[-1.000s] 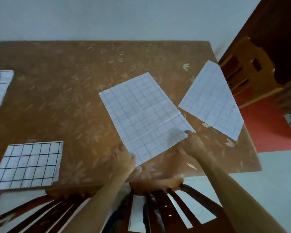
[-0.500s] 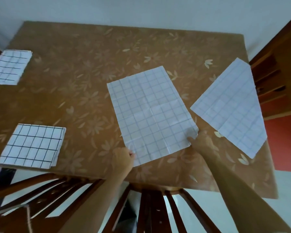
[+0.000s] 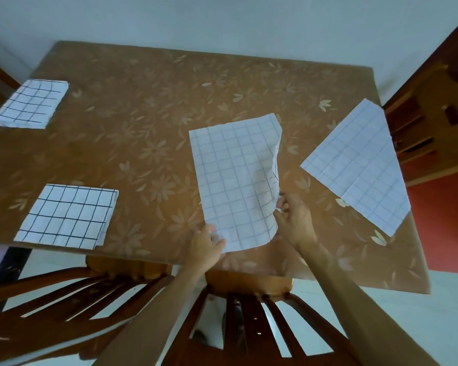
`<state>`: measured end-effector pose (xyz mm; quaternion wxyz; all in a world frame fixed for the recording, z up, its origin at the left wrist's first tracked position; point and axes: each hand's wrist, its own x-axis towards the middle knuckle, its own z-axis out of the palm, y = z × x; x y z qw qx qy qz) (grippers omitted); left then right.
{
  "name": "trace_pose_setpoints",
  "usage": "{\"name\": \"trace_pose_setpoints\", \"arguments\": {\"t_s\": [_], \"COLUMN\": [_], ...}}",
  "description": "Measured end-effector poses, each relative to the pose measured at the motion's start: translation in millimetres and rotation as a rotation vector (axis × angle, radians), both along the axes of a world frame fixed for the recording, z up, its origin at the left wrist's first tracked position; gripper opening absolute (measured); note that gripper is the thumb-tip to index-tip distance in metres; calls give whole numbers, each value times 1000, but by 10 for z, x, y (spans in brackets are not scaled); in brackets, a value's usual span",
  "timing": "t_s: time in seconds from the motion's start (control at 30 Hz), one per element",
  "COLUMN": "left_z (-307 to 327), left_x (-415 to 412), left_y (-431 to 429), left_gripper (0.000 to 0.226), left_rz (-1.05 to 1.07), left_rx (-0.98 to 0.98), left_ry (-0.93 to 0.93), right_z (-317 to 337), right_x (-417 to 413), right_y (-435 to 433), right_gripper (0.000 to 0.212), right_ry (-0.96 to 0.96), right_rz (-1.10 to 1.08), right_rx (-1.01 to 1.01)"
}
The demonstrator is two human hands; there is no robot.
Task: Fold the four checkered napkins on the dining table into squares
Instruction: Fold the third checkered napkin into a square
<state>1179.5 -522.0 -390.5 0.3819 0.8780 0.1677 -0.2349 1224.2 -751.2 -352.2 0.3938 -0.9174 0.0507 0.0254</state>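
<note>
Lying in the centre of the frame, the working napkin [image 3: 236, 180] has its long axis running from the near desk [image 3: 143, 107] edge up toward the far wall. Both hands grip it at the near end. The left hand [image 3: 205, 248] pinches the lower left corner, fingers closed on the cloth. The right hand [image 3: 294, 217], the nearer one to the lifted side, holds the right edge, which curls up off the desk toward the left. Folding likely means carrying that right edge leftward across the long axis. An unfolded napkin [image 3: 360, 167] lies at right; two folded squares sit at lower left [image 3: 66, 216] and upper left [image 3: 32, 103].
</note>
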Motion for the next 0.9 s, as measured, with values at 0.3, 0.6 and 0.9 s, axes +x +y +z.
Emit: {"name": "trace_pose_setpoints", "arguments": {"t_s": [0.3, 0.6, 0.9], "left_z": [77, 158, 753], "left_x": [-406, -780, -735], "left_y": [379, 448, 1056], "left_gripper": [85, 40, 19], "left_rz": [-134, -291, -412], "left_rx": [37, 321, -33], "left_ry": [-43, -490, -353], "right_z": [310, 804, 1065], "right_x": [-470, -669, -1235], "right_y": [779, 863, 436], "right_gripper": [12, 19, 49], "right_ry": [-157, -212, -303], "right_rz": [170, -197, -85], "right_rx": [176, 316, 221]}}
